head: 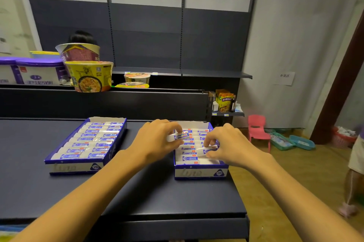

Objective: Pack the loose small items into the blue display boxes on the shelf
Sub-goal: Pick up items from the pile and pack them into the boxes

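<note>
Two blue display boxes stand on the dark shelf (153,192). The left box (76,166) is packed with two rows of white erasers in blue sleeves. Over the right box (201,172), partly filled with the same erasers, both my hands are at work. My left hand (155,139) holds one eraser (180,136) just above the box's left side. My right hand (226,145) pinches another eraser (209,150) lying tilted on the rows inside the box.
Instant noodle bowls (90,76) and purple-lidded tubs (39,72) sit on the higher shelf at the back left. A pink child's chair (258,129) and teal trays (291,142) are on the floor to the right. A person (354,172) stands at the right edge.
</note>
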